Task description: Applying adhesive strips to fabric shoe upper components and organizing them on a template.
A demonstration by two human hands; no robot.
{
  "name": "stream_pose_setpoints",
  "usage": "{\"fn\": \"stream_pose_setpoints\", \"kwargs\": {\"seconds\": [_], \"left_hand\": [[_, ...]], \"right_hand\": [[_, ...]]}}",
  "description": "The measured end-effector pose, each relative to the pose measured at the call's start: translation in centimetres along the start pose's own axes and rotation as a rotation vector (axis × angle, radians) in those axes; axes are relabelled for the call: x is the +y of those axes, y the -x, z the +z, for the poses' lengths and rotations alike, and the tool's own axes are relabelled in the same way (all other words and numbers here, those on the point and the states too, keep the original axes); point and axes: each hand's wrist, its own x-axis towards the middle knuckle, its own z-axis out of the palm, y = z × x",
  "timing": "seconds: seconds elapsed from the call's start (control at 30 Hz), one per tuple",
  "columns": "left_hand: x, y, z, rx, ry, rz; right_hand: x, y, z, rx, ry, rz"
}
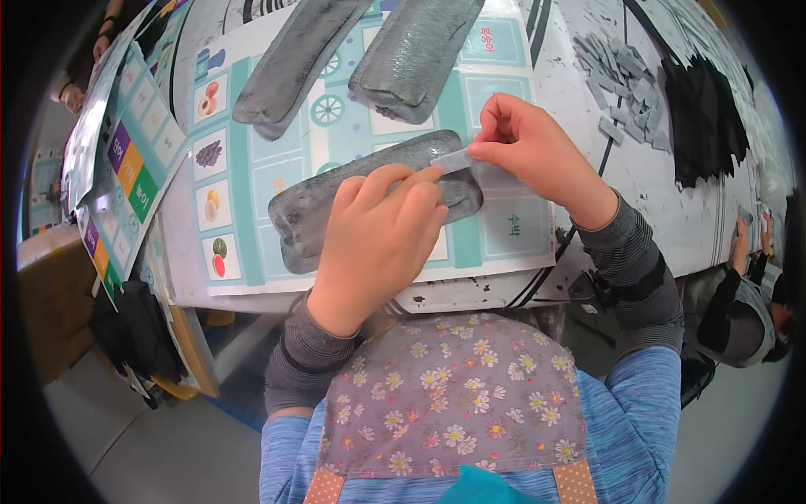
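Observation:
A small flat light-grey strip (454, 160) is stretched between my two hands. My right hand (541, 155) pinches its right end between thumb and forefinger, the other fingers curled. My left hand (378, 235) has its fingertips closed on the strip's left end. Directly beneath lies a long, dark-grey, shiny, folded soft piece (315, 214), partly covered by my left hand. What the piece is I cannot make out. Beyond it rest two similar grey pieces, one on the left (298, 63) and one on the right (416, 59), both lying slantwise.
A printed teal-and-white sheet (242, 160) with fruit pictures lies under the grey pieces. At the right are a heap of small grey strips (634, 80) and a black fabric stack (705, 118). Printed boards (138, 168) lean at the left. Another person (743, 311) is at the right.

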Motion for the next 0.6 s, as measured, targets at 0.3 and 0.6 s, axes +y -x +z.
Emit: {"fn": "stream_pose_setpoints", "kwargs": {"seconds": [0.3,0.6], "left_hand": [[-0.3,0.0,1.4,0.01,-0.064,0.032],[0.0,0.3,2.2,0.006,-0.117,0.015]], "right_hand": [[0.5,0.0,0.3,0.005,0.054,-0.015],[-0.2,0.6,1.3,0.072,0.22,-0.094]]}}
